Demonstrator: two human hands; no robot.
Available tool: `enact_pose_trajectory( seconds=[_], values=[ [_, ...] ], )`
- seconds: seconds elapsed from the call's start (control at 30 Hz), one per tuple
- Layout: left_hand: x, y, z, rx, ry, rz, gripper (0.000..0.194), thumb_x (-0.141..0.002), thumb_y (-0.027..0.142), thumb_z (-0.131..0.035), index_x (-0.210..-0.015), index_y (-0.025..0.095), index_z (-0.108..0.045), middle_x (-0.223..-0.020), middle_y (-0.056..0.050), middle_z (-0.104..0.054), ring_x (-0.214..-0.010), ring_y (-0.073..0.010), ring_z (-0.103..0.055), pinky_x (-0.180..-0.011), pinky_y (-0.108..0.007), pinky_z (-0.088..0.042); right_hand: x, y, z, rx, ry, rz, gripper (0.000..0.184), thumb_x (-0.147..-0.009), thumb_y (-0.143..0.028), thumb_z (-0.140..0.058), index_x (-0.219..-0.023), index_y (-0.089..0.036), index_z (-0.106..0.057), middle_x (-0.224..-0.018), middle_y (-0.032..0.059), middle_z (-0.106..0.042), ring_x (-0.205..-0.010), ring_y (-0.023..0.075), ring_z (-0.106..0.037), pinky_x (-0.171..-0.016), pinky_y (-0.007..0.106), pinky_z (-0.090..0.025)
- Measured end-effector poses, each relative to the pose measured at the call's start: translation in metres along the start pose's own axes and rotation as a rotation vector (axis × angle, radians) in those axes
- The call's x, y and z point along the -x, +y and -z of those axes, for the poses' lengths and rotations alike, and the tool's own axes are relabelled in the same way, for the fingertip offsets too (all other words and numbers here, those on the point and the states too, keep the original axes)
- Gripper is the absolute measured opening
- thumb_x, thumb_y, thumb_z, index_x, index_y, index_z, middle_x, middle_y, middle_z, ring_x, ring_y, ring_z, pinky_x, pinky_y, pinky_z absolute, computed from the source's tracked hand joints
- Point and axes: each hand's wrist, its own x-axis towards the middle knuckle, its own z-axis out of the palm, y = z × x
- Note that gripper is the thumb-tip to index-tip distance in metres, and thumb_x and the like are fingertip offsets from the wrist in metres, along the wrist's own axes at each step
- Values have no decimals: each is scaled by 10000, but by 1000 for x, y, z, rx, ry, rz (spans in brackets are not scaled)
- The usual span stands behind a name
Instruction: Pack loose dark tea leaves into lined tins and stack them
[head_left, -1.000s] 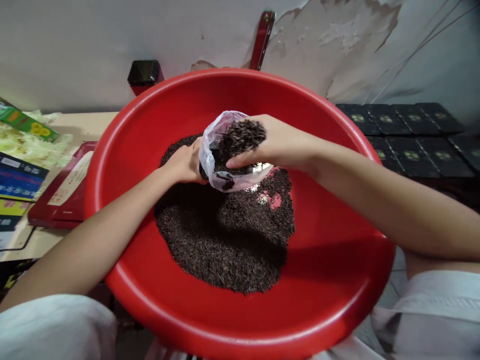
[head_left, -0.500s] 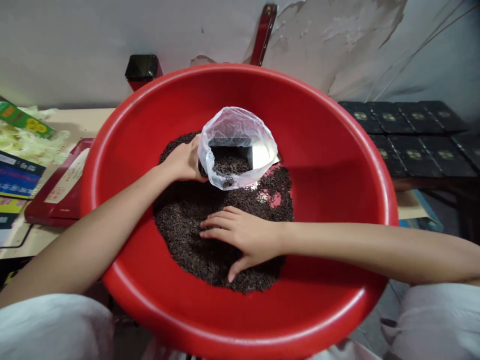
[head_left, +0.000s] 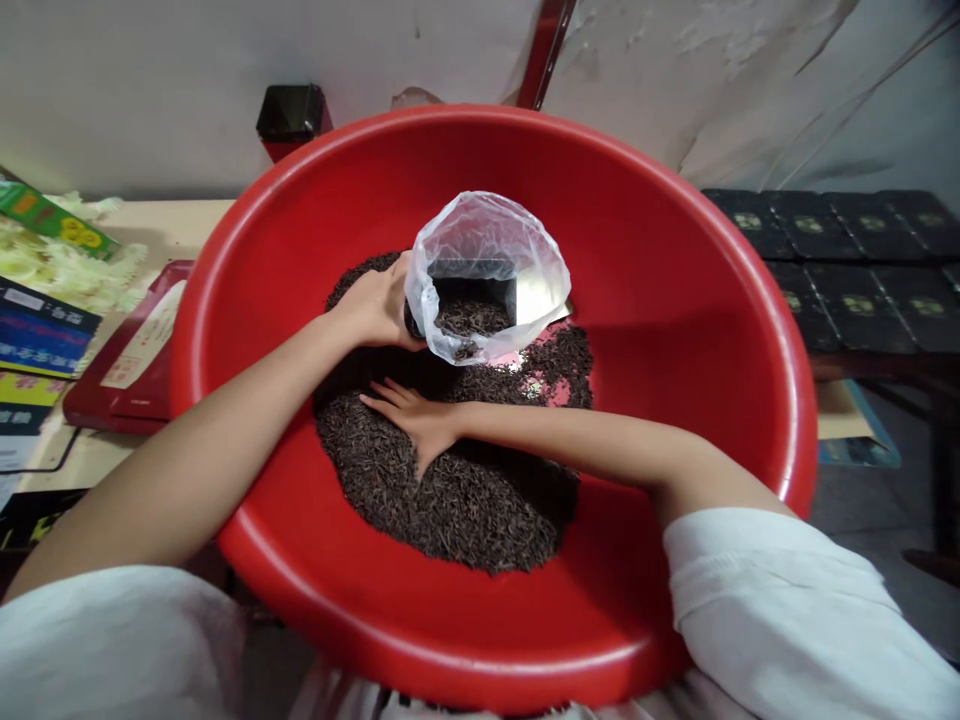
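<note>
A big red basin (head_left: 675, 260) fills the middle of the view, holding a heap of dark loose tea leaves (head_left: 457, 500). My left hand (head_left: 379, 305) grips a small container lined with a clear plastic bag (head_left: 487, 245), standing in the leaves at the heap's far side; some leaves lie inside it. My right hand (head_left: 411, 415) rests flat on the heap just in front of the bag, fingers spread and pressed into the leaves, holding nothing that I can see.
A red tray (head_left: 127, 370) and printed cards (head_left: 37, 340) lie on the table at left, with pale dried flowers (head_left: 60, 265) behind. Several black boxes (head_left: 847, 270) are stacked at right. A dark tin (head_left: 291, 110) stands by the wall behind the basin.
My right hand emptied a handful of leaves into the bag, dropped to the heap, then slid left and farther in, closer to the bag. My left hand kept its hold.
</note>
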Motion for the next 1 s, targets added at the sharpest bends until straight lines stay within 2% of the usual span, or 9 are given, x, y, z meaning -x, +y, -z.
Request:
enact_pose_trajectory(
  seconds=[0.1,0.2,0.4,0.47,0.6,0.73,0.8,0.9,1.0],
  values=[
    [0,1,0,-38,19,40,1027,-497,382,-798,-1381,161,-324,-1316,-131,-533,-1143,-359,-566,-988,-408,-432,4,-3,-9,-34,56,23,1416,-404,-528,-855,-1493,-50,-87,-1538,299,-3,-1441,414,1,-1138,557,-143],
    [0,3,1,-61,17,40,1012,-496,372,-795,-1372,160,-334,-1307,-131,-541,-1129,-361,-579,-985,-402,-434,5,-2,-13,-56,130,61,1267,-461,-453,-850,-1463,-42,-192,-1525,287,-131,-1436,358,-145,-1148,468,-202],
    [1,5,2,-18,1,93,1009,-507,391,-783,-1375,178,-315,-1311,-119,-538,-1168,-366,-556,-991,-403,-440,0,-2,-14,-69,259,52,1084,-443,-397,-852,-1358,-97,-355,-1403,244,-367,-1285,370,-378,-1081,515,-290],
    [2,5,2,-14,6,98,1031,-501,397,-783,-1384,168,-304,-1327,-133,-521,-1187,-381,-539,-1004,-423,-431,0,-8,-14,-82,275,18,1062,-438,-349,-852,-1346,-91,-367,-1371,228,-390,-1252,361,-400,-1073,501,-312],
    [1,3,1,-15,4,112,1034,-491,395,-786,-1378,158,-310,-1302,-147,-535,-1168,-403,-547,-991,-458,-439,1,-29,-17,-116,331,-142,976,-484,-219,-793,-1352,-74,-372,-1359,207,-383,-1214,339,-421,-1057,446,-360],
    [0,0,-1,-6,10,91,1018,-486,387,-791,-1365,172,-325,-1280,-134,-555,-1154,-389,-562,-987,-441,-446,-1,-40,-21,-129,387,-244,870,-536,-199,-741,-1334,-112,-406,-1312,167,-435,-1157,308,-473,-1026,425,-397],
    [0,-1,-2,-23,22,86,1023,-484,396,-794,-1367,177,-327,-1287,-131,-551,-1161,-387,-557,-997,-437,-439,-3,-38,-22,-123,422,-256,802,-554,-190,-737,-1297,-116,-446,-1268,153,-479,-1138,294,-496,-1016,414,-404],
    [1,-1,-2,-42,24,95,1017,-486,396,-795,-1364,166,-335,-1287,-134,-550,-1160,-390,-557,-1006,-441,-432,-5,-29,-19,-142,453,-196,705,-561,-212,-779,-1204,-95,-515,-1187,154,-552,-1109,279,-529,-999,396,-414],
    [2,2,-1,-34,14,100,1022,-485,378,-799,-1366,154,-330,-1285,-137,-552,-1149,-389,-565,-1000,-442,-437,-5,-23,-12,-231,496,-178,630,-542,-244,-821,-1091,-78,-561,-1067,142,-618,-1012,251,-582,-919,363,-453]
  ],
)
